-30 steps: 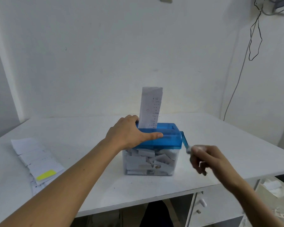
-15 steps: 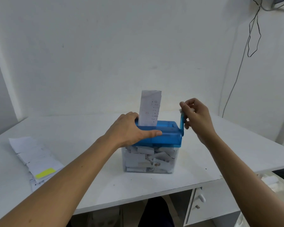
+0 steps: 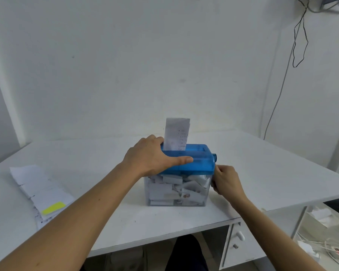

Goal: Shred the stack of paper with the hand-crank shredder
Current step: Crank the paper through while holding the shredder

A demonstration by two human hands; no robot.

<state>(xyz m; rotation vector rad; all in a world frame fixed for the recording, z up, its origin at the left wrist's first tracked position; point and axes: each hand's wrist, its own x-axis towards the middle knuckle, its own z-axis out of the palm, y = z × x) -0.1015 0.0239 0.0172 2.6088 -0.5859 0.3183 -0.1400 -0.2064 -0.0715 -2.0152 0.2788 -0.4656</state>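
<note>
Your right grip (image 3: 226, 180) was clenched low on the right side of the shredder (image 3: 199, 163), its fingers curled in around the crank handle, which they hid from view. Only the crank's blue hub (image 3: 214, 157) showed, straight above that grip at the lid's right end. As I judge it, your next move turned on that relation: the handle sat at the bottom of its circle, directly under the hub, with your fingers just beside the clear bin (image 3: 176, 194). The crank's shaft ran left to right, along the long axis of the shredder. So the circle stood upright, running toward you and away from you, never sideways.

Your left grip (image 3: 155, 159) lay released and flat on the left half of the lid, thumb stretched along the front edge. It pressed the shredder down onto the tabletop (image 3: 262, 173). The sheet (image 3: 176, 133) stood upright in the slot, just beyond that grip's fingers, and up and to the left of the right grip. The stack of paper (image 3: 39, 190) lay well apart to the left of the left grip and farther from the right one, so the left hand was nearer for fetching another sheet. The bin looked nearly full of strips, which might have clogged the feed.
</note>
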